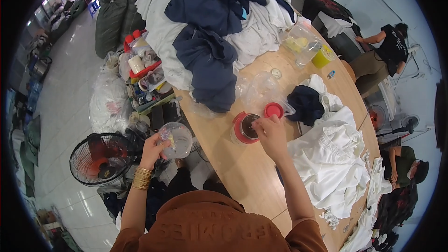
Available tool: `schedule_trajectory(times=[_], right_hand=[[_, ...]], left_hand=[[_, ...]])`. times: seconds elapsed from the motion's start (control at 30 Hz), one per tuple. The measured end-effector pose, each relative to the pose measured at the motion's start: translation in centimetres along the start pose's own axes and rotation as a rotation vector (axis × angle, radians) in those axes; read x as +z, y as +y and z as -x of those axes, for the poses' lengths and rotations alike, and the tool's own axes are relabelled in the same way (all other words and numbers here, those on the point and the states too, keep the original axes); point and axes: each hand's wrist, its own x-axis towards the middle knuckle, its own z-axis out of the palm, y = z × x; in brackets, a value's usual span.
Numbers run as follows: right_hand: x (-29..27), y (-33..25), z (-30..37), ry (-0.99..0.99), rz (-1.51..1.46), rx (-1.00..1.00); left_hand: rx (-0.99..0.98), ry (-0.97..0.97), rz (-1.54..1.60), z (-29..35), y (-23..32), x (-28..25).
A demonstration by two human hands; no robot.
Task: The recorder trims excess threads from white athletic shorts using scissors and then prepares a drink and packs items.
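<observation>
My left hand [155, 148], with gold bangles at its wrist, grips a clear round plastic container [177, 141] out past the table's left edge. Something small and coloured shows through its wall. My right hand [271, 135] is closed in a pinch at the mouth of a red-rimmed jar [238, 130] standing on the table. Dark contents show inside this jar. What the right fingers pinch, if anything, cannot be made out. Just beyond them lies a round red lid [273, 109], beside a crumpled clear plastic bag [261, 88].
Navy garments [207, 51] and white cloth [163, 32] cover the far table. Nearer right lies a white garment pile [333, 154]. Cups, one yellow [323, 57], stand at the far right. A fan [103, 159] and cluttered red basket [144, 72] are left. Two people work beyond.
</observation>
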Motion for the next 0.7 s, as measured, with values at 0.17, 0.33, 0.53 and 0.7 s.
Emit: schedule_trajectory(times=[0.17,0.33,0.53,0.7], right_hand=[[0.6,0.6,0.3,0.062,-0.402,0.403],[2.1,1.6,1.1,0.071,-0.229,0.315],[2.7,0.7,2.7,0.071,-0.266,0.418],[1.7,-2.9,7.1,0.405,-0.199,0.612]], left_hand=[[-0.112,0.067,-0.004,1.7,-5.0,-2.5],[-0.217,0.174,-0.121,2.2,-11.0,-3.9],[-0.348,0.107,-0.049,0.9,-17.0,-3.0],[-0.379,0.035,-0.032,-2.6,-23.2,-2.3]])
